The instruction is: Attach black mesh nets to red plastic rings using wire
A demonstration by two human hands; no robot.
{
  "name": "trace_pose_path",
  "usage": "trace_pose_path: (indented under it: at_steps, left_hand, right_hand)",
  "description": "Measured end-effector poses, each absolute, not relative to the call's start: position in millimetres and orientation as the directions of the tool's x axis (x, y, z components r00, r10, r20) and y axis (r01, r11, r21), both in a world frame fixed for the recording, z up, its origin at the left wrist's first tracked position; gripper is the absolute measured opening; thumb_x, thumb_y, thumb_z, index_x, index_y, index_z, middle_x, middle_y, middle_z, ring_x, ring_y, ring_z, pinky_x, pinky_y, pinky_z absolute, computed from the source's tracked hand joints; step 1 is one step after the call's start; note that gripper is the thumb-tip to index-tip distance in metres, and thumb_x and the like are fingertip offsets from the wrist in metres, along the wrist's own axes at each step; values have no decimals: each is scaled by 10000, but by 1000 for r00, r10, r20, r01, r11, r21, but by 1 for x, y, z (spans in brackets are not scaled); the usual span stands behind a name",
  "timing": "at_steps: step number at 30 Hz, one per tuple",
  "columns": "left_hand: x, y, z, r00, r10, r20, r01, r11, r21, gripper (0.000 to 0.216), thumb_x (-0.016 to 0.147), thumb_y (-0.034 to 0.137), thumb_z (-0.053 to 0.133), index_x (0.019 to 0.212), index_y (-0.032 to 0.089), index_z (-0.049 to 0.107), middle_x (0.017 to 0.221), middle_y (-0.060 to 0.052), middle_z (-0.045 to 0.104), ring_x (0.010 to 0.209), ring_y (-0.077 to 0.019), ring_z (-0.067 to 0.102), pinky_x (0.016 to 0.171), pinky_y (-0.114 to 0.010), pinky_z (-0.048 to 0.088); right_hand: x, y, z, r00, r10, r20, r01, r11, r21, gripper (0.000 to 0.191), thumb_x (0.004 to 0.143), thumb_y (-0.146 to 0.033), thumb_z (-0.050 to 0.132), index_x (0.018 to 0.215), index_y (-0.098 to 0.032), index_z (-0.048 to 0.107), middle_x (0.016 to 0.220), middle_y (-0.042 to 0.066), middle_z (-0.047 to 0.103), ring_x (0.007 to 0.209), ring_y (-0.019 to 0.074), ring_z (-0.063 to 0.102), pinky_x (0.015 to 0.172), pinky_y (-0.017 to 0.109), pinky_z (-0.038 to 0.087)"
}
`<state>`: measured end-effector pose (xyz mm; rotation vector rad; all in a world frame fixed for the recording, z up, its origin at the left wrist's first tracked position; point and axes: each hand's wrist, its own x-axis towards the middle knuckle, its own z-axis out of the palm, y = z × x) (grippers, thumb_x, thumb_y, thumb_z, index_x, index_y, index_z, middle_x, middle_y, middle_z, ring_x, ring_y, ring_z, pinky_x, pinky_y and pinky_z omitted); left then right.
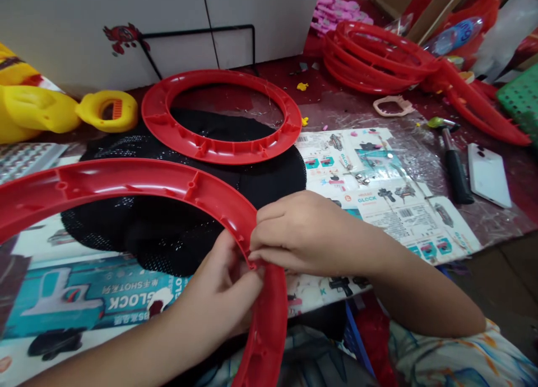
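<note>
A large red plastic ring [138, 185] is held close in front of me, over a piece of black mesh [176, 247]. My left hand [222, 291] grips the ring's right side from below, fingers closed on its inner edge. My right hand [302, 233] pinches the same spot on the rim from the right, fingers pressed together. A second red ring [218, 146] lies flat on the black mesh further back on the table.
A stack of red rings [378, 56] sits at the back right. A hammer [454, 162] and a white phone [487, 174] lie to the right on plastic film. Yellow toy parts [107, 111] sit at the left. Printed cardboard sheets [378, 190] cover the table.
</note>
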<state>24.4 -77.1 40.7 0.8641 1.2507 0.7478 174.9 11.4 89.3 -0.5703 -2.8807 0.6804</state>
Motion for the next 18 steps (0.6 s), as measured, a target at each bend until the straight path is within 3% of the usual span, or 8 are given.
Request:
trace_pose_path:
  at_steps: [3,7,10,18]
  left_hand:
    - [23,-78,37,144,868,-475,112,463,879,339,772,215,516,1103,220,444,897,2,635,807,-173,619,666,-271,509]
    - [23,-83,36,233,870,-435,203,394,896,402,750,170,498,1146,233,466,1078,-20,619,958,-194,595,816,-312,485]
    - [23,-87,36,293,848,-441,198,397,896,444,778,172,490,1210,256,431,1155,-28,601,1003,-204,589,868,-337,469]
    - [22,-85,37,359,837,-412,158,381,911,455,800,147,508,1230,261,412,1255,-39,562,1148,-220,554,961,-345,448]
  right_hand:
    - [179,13,91,-912,407,46,343,820,-459,129,869,-192,589,824,-135,696,722,26,650,672,118,543,613,222,367]
    - [181,15,93,-948,296,116,221,876,-429,172,892,-158,535,848,-127,698,766,30,628,689,117,510,624,230,368]
    - [179,14,93,-956,266,126,192,888,-417,207,899,-129,486,867,-107,689,804,49,609,725,132,507,653,250,394]
    - [181,16,96,-960,271,71,192,820,-539,229,897,-82,460,888,-73,688,853,84,639,821,142,552,735,248,444]
